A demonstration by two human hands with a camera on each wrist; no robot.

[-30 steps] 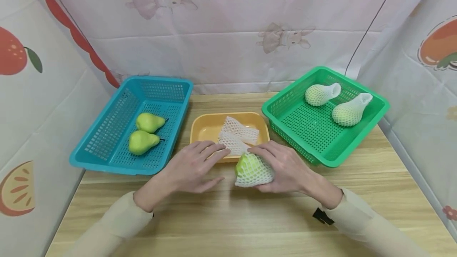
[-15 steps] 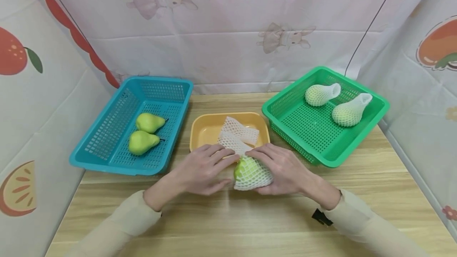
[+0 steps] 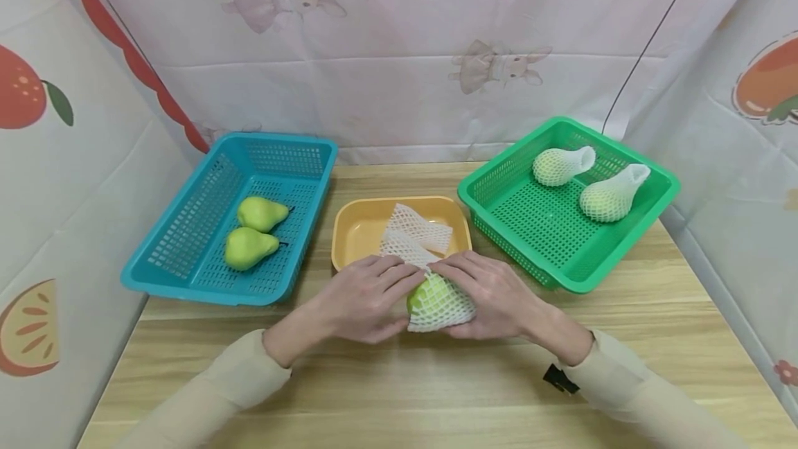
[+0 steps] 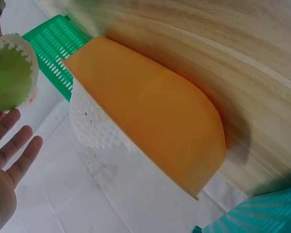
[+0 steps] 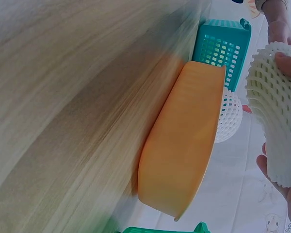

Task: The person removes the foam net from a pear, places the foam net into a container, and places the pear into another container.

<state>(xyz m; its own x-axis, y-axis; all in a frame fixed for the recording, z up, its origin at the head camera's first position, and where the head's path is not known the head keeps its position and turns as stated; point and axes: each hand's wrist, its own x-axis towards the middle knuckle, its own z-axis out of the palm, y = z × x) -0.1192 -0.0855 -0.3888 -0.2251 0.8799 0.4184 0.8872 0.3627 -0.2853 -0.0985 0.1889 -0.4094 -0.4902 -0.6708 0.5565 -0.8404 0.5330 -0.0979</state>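
In the head view my right hand (image 3: 499, 296) grips a green pear (image 3: 416, 298) partly covered by a white foam net sleeve (image 3: 444, 303), fingers over its top and thumb low. My left hand (image 3: 368, 298) is at the pear's bare left end. The left wrist view shows that hand's (image 4: 5, 165) fingers spread and fairly straight, their tips at the pear (image 4: 12, 80). In the right wrist view the foam net (image 5: 276, 111) hides most of the pear. Behind the hands, an orange tray (image 3: 355, 217) holds loose foam nets (image 3: 414, 231).
A blue basket (image 3: 187, 227) with two bare pears (image 3: 252, 248) stands on the left. The green basket (image 3: 524, 255) on the right contains two net-wrapped pears (image 3: 607, 198). Printed cloth (image 3: 399, 109) encloses the wooden table (image 3: 399, 393) at the back and sides.
My left hand has moved right, up to the pear's bare end. The right hand and the pear have come slightly nearer to me. The baskets and tray stay put.
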